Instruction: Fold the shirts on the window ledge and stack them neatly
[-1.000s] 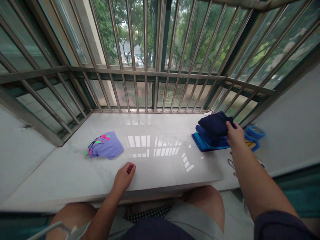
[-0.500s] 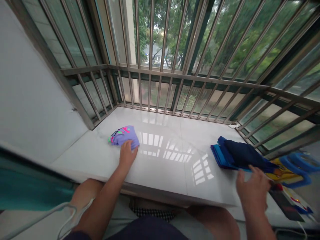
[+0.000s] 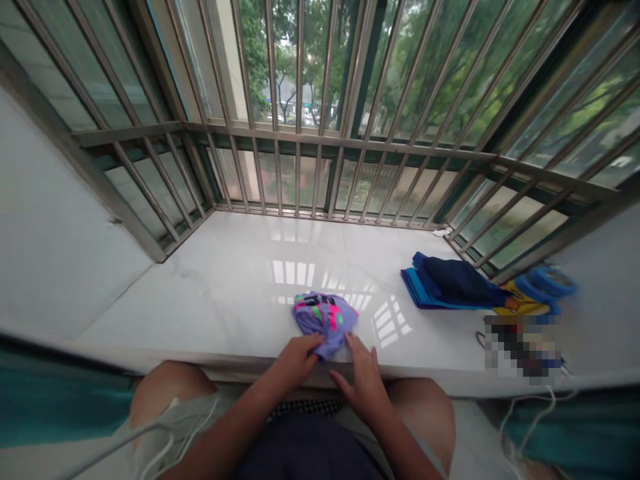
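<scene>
A purple garment [image 3: 334, 319] with a pink, green and black print lies crumpled at the front middle of the white ledge. My left hand [image 3: 299, 357] pinches its near left edge between thumb and fingers. At its near right side is my right hand [image 3: 364, 377], thumb and fingers apart; the fingertips are close to the cloth, and whether they touch it I cannot tell. On the right of the ledge rests a stack of folded dark and bright blue clothes [image 3: 450, 283], away from both hands.
A white glossy ledge [image 3: 225, 280] runs below a barred window [image 3: 320, 140]. A blue and yellow container [image 3: 540, 290] stands beyond the blue stack, with a pixelated patch in front of it. White cords [image 3: 525, 407] hang at the lower right.
My left hand has moved right and nearer, bringing the purple garment to the front middle. My right hand has left the blue stack and come to the garment. The view has shifted right.
</scene>
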Demonstrator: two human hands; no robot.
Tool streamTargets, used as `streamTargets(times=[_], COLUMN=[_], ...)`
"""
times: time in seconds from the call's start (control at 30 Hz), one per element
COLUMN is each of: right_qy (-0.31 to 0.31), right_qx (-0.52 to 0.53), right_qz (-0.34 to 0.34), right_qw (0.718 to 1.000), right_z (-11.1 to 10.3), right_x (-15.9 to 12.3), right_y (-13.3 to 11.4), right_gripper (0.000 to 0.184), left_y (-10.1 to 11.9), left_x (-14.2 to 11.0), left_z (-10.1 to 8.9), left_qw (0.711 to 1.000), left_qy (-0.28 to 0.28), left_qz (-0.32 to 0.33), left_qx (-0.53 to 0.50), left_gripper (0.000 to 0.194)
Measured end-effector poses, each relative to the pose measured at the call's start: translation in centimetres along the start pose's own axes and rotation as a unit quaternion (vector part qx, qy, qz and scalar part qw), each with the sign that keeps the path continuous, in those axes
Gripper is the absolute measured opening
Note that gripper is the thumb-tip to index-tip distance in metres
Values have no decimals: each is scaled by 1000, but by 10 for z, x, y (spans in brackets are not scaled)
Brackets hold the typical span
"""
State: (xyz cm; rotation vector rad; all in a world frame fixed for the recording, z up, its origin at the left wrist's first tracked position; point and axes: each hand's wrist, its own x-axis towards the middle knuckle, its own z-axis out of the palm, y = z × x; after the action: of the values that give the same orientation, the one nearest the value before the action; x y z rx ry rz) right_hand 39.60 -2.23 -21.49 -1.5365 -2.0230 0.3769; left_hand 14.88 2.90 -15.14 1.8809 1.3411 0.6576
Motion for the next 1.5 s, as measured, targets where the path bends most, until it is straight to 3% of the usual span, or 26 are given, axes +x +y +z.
streamTargets(times=[0.07,0.1,0.23,0.33,0.43,0.47,0.53,0.6,0.7,0.77,0.83,0.93,1.0,1.17,1.27,1.33,1.4,1.43,1.5], right_qy=[-35,-41,-10,-52,-109,-121,-137,-126,-57,-15,21,68,83,20,-20,-30,-44,-55,-74], right_qx=[78,114,194,231,251,251,246,238,220,205,185,124,71,4,-35,-57,-56,-43,2], right_qz=[-6,-5,32,35,2,-7,-3,31,89,110,120,119,112,46,-1,-36,-71,-88,-124], right_qw=[996,993,980,971,962,960,960,963,970,972,975,983,988,999,999,997,995,994,989], right_z=[-18,-29,-67,-83,-86,-84,-79,-74,-71,-74,-84,-107,-126,-163,-169,-171,-176,-182,-199], right_x=[13,18,28,28,25,25,25,25,28,33,43,65,81,105,103,100,100,100,103], right_y=[-17,-25,-54,-73,-91,-96,-104,-110,-110,-106,-99,-89,-86,-99,-112,-118,-119,-119,-119], right_gripper=[67,59,34,29,56,60,44,37,47,50,52,50,49,45,71,64,33,27,34], left_y=[31,43,70,82,94,97,101,100,93,87,83,84,89,104,111,113,113,112,110], left_x=[-21,-28,-32,-34,-40,-42,-45,-46,-46,-47,-49,-50,-48,-35,-28,-25,-26,-27,-32], left_z=[6,2,-40,-62,-65,-64,-63,-64,-68,-74,-83,-102,-114,-133,-142,-151,-161,-165,-173], left_qw=[995,991,970,908,820,804,793,794,802,822,871,957,982,977,965,962,969,975,979], left_qy=[-52,-51,50,84,75,74,88,117,139,136,131,123,127,212,261,272,237,198,111], left_qz=[31,24,-56,-127,-190,-200,-203,-199,-202,-194,-154,-59,-18,5,-2,6,46,75,128], left_qx=[-82,-122,-232,-391,-535,-556,-568,-562,-544,-518,-448,-255,-135,-8,20,32,53,69,112], left_gripper=[39,37,27,35,51,54,56,56,56,53,45,31,31,34,30,28,24,21,13])
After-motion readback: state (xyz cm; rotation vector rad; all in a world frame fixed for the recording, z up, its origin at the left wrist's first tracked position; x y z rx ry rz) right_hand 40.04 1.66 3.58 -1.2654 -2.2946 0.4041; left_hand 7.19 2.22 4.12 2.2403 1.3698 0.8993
